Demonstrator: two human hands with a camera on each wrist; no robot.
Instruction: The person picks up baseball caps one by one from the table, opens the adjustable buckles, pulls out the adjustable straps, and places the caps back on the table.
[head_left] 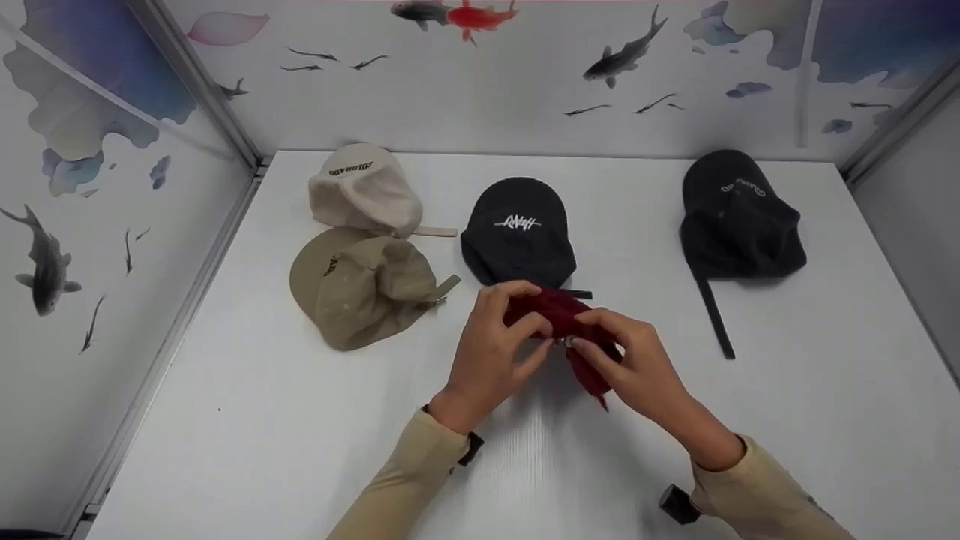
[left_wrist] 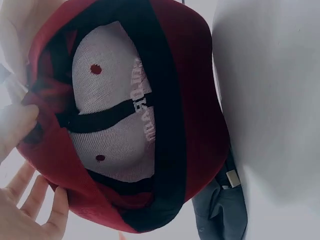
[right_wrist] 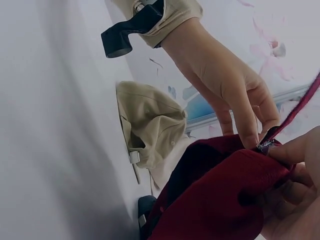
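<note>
The red cap (head_left: 559,319) was held above the white desk (head_left: 787,390), near its middle and just in front of the black cap with white lettering (head_left: 519,232). Both hands gripped it at the rear closure. The left hand (head_left: 491,352) had fingers curled over the top of the fabric, with thumb and fingertips pinching at the small metal buckle (right_wrist: 264,146). The right hand (head_left: 637,364) pinched the same point from the opposite side, fingers curled around the cloth. A thin red strap (right_wrist: 300,107) ran out from the buckle. In the left wrist view the cap's underside faced the camera, showing a pale lining (left_wrist: 110,110) crossed by black seam tape, a dark sweatband and lettering on the tape.

A khaki cap (head_left: 360,289) lay on the desk to the left, touching a cream cap (head_left: 365,191) behind it. A second black cap (head_left: 739,217) sat well apart at the far right, its long strap (head_left: 714,315) trailing toward the near edge. Beige sleeves (head_left: 409,480) covered both forearms. The surrounding walls (head_left: 465,75) carried painted fish.
</note>
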